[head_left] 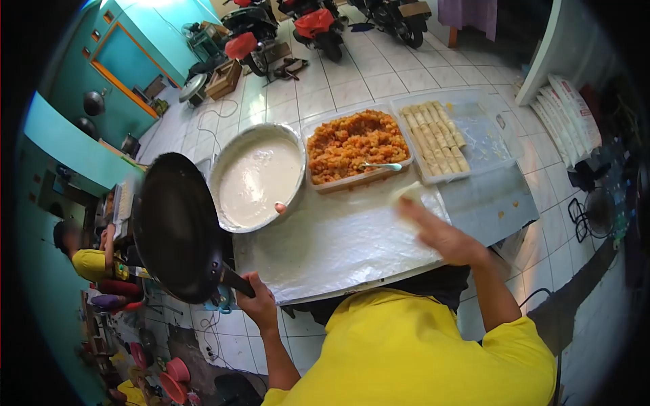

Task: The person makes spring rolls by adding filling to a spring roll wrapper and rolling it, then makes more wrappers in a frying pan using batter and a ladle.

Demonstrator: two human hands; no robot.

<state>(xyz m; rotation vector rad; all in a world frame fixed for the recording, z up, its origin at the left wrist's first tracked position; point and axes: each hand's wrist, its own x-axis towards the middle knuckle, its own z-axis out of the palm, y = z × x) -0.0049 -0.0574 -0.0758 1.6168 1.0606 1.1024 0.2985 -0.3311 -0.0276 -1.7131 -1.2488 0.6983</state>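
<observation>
Yellow shirt point(420, 352) fills our bottom edge. Left hand point(259, 302) wrapped round the handle point(237, 281) of the pan point(177, 227), held tilted left of the batter bowl point(267, 128). Right hand point(447, 238) blurred at a pale wrapper point(414, 190) over the plastic sheet point(325, 250); we can't tell if it's pinching. Past that we see the filling tub point(338, 186) with spoon point(387, 166), then the roll tub point(487, 145). Motorbikes point(318, 30) parked on tiles point(365, 78) farther back.

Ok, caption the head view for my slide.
Black pan in left hand, with pale batter, orange mixture and rolls nearby.
</observation>
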